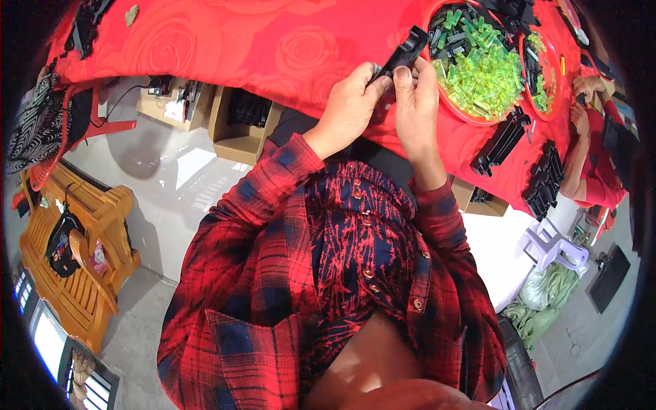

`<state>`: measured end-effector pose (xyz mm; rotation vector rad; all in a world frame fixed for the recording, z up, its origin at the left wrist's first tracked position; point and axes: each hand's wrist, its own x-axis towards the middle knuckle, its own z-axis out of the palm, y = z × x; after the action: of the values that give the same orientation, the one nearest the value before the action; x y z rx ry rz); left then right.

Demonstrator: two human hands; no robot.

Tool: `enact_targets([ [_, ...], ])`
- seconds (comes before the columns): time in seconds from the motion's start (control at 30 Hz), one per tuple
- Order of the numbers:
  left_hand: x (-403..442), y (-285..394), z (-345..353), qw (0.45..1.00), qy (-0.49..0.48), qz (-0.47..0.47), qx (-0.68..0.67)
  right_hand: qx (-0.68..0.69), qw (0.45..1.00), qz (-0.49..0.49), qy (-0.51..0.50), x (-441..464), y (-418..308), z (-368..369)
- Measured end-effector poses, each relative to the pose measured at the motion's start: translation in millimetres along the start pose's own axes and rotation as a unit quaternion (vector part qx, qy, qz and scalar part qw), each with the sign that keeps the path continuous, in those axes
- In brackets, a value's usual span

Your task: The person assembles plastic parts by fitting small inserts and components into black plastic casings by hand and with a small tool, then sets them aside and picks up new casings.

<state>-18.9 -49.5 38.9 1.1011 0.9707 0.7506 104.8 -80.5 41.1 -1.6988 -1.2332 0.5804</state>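
Head: black part [408, 51] (in both hands [350, 100])

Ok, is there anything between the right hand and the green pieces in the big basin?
Only the basin's red rim, just beside the right hand; no loose item shows in that gap. The green pieces lie just past it. That hand is occupied, though, gripping the black part.

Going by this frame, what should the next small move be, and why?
Probably free the right hand to pick a translucent yellow-green piece from the round red bowl, while the left hand holds the long black plastic part. Both hands hold that part now, and the bowl, heaped with loose pieces, sits just beside the right hand. Whether the part already carries one is unclear.
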Motion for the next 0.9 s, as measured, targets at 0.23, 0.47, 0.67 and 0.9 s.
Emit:
enact_targets([
  [0.23, 3.7, 0.0, -15.1, 0.979, -0.15, -0.096, -0.104, 0.155, 0.976, 0.148, -0.047, 4.4, -21.7, -15.7],
  [0.47, -0.9, -3.7, -12.8, 0.915, -0.167, -0.177, -0.321, 0.14, 0.969, 0.195, -0.062, 4.2, -27.9, -9.7],
  [0.67, 9.1, -21.5, -3.9, 0.966, -0.061, -0.019, -0.251, -0.073, 0.992, 0.099, -0.019, -11.3, -2.0, 15.9],
  [0.9, 7.0, -17.9, -8.3, 0.96, -0.074, -0.024, -0.27, 0.038, 0.989, 0.143, 0.006, -15.6, -7.1, 29.1],
])
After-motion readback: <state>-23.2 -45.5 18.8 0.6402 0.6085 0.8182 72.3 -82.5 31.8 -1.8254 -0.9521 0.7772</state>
